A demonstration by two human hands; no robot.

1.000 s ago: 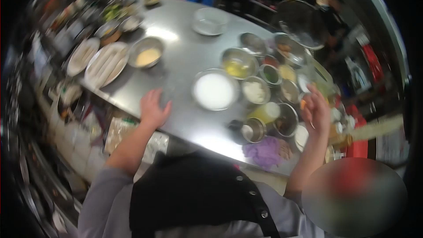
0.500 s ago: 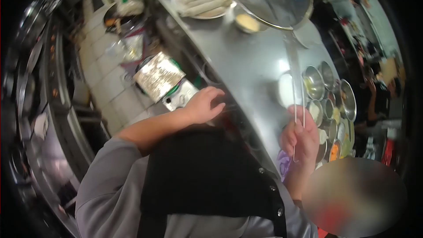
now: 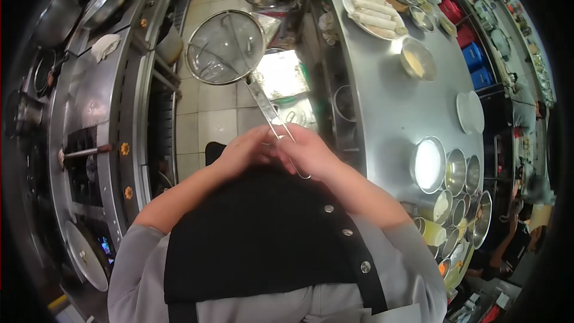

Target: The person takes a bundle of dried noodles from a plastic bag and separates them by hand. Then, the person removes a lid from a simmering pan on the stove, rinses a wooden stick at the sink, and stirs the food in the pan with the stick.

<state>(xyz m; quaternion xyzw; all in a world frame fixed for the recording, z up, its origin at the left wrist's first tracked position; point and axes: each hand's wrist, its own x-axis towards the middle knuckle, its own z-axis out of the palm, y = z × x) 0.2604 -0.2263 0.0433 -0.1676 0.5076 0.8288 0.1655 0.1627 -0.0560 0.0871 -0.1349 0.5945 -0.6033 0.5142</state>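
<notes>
Your right hand (image 3: 308,149) grips the strainer (image 3: 227,46), held above the floor (image 3: 218,124), apparently for clearance from the desk (image 3: 388,101). Your left hand (image 3: 246,151) sits beside it, fingers partly hidden; its grasp is unclear.

Strainer (image 3: 226,48), eleven o'clock: fine metal mesh, polished metal handle (image 3: 263,103); surface (image 3: 385,107), two o'clock: smooth, glossy metal; apron (image 3: 257,239), six o'clock: matt cloth; rag (image 3: 105,48), ten o'clock: rumpled, matt cloth; floor (image 3: 206,96), ten o'clock: smooth, glossy tile.
</notes>
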